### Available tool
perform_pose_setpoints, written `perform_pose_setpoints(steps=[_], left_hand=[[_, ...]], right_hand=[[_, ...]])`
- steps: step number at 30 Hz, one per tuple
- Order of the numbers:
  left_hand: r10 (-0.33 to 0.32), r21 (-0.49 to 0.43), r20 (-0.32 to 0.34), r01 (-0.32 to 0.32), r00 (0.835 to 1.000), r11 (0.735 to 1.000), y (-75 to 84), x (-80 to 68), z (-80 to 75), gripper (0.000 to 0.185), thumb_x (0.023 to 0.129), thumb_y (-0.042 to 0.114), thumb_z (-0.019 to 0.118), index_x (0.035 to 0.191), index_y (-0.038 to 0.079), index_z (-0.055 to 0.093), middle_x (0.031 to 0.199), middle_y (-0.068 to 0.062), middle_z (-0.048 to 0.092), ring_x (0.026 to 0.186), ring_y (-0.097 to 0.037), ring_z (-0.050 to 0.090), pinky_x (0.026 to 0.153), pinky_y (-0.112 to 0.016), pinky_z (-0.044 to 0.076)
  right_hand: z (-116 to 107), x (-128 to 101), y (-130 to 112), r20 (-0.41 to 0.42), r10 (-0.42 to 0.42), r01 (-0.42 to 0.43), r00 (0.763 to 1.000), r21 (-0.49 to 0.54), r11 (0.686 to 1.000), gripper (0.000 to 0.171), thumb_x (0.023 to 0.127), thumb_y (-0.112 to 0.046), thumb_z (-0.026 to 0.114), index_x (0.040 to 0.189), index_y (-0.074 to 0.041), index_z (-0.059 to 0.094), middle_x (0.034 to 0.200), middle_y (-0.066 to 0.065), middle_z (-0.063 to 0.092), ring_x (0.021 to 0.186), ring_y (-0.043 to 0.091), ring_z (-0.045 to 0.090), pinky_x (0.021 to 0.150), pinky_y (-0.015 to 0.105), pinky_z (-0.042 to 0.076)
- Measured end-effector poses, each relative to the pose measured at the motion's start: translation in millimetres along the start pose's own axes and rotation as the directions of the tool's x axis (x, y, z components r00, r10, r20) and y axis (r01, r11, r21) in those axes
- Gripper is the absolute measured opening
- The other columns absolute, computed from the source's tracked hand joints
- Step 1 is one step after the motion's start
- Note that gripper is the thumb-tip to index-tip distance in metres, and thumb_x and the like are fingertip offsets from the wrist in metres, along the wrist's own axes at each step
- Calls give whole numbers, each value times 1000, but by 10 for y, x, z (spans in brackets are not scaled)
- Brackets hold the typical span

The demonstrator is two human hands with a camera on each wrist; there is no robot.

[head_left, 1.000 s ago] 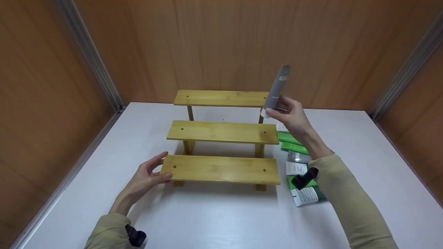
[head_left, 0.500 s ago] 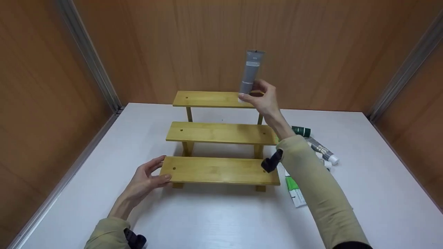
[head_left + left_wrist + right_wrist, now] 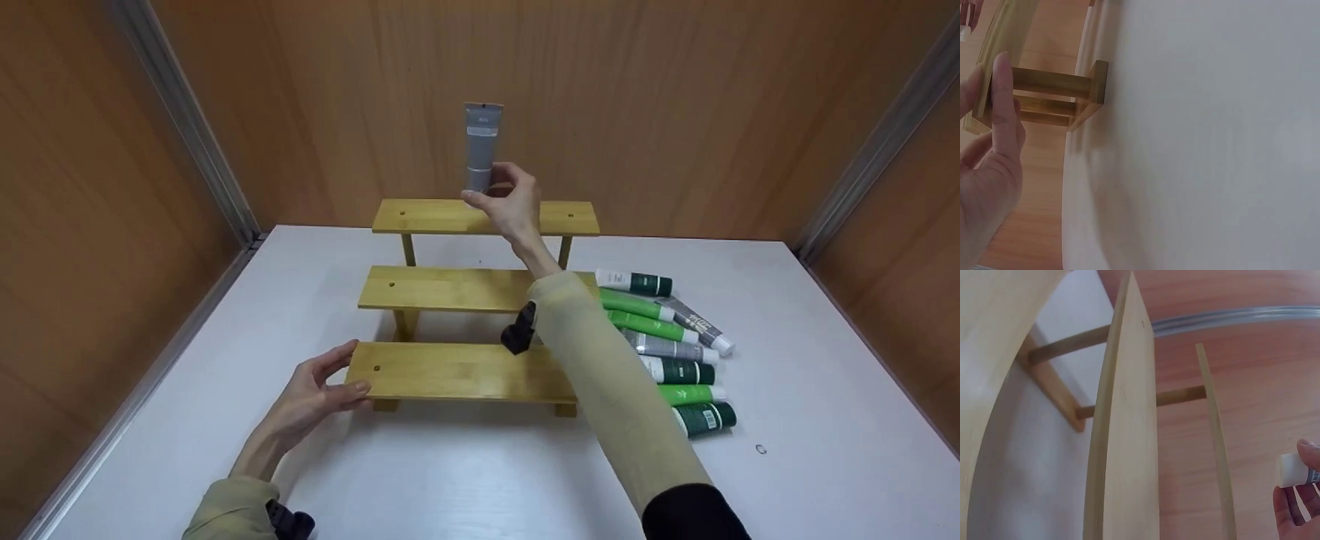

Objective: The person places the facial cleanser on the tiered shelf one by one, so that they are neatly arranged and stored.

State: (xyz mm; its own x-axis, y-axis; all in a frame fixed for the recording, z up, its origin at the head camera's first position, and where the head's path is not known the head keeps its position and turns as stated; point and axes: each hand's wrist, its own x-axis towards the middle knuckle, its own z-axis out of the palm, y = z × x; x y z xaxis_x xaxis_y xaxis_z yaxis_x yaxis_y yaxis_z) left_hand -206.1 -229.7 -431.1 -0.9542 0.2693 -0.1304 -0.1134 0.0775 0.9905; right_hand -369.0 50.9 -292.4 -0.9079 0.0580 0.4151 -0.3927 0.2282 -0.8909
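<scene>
One gray squeeze tube (image 3: 481, 150), long axis upright, pinched by right hand (image 3: 517, 204), clear above far shelf (image 3: 427, 215); left hand (image 3: 315, 386) grips near shelf (image 3: 450, 371).

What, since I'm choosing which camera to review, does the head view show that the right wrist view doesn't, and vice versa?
Only the head view shows the left hand gripping the left end of the bottom shelf, the loose tubes lying to the right, and the gray tube up to its flat end.

Only the right wrist view shows the white cap plainly, with a gap between it and the top shelf; the head view leaves the cap mostly hidden.

Both show the right hand holding the gray tube, the wooden stand and the white table.
</scene>
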Motion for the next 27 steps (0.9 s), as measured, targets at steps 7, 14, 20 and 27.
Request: perform_pose_setpoints(steps=[7, 14, 20, 27], left_hand=[[-16, 15, -18, 16, 1000, 1000, 9, -31, 15, 80, 75, 11, 70, 140, 12, 25, 137, -9, 32, 112, -23, 48, 88, -44, 50], [-29, 22, -29, 30, 999, 999, 8, -45, 29, 79, 75, 12, 70, 140, 13, 25, 136, -10, 33, 107, -22, 51, 87, -44, 51], [-19, 30, -23, 20, 1000, 999, 9, -57, 32, 79, 75, 12, 70, 140, 13, 26, 137, -9, 32, 108, -22, 50, 87, -44, 51], [-15, 23, -24, 16, 1000, 1000, 7, -78, 39, 77, 75, 12, 70, 140, 14, 26, 137, -9, 32, 109, -22, 51, 87, -44, 51]], right_hand=[[255, 40, 60, -7, 3, -3, 1000, -32, 999, 43, 68, -19, 77, 106, -11, 59, 98, 6, 63, 86, 14, 60, 77, 22, 53], [410, 37, 140, -7, -11, 10, 1000, -74, 997, 43, 68, -19, 77, 106, -11, 60, 96, 5, 64, 84, 12, 60, 74, 21, 52], [507, 24, 184, -9, -5, 5, 1000, -77, 997, 39, 69, -19, 76, 104, -13, 60, 95, 3, 63, 84, 12, 60, 75, 22, 53], [592, 30, 162, 5, 6, -5, 1000, -131, 991, 39, 70, -21, 76, 105, -16, 59, 96, 1, 63, 84, 10, 59, 76, 22, 53]])
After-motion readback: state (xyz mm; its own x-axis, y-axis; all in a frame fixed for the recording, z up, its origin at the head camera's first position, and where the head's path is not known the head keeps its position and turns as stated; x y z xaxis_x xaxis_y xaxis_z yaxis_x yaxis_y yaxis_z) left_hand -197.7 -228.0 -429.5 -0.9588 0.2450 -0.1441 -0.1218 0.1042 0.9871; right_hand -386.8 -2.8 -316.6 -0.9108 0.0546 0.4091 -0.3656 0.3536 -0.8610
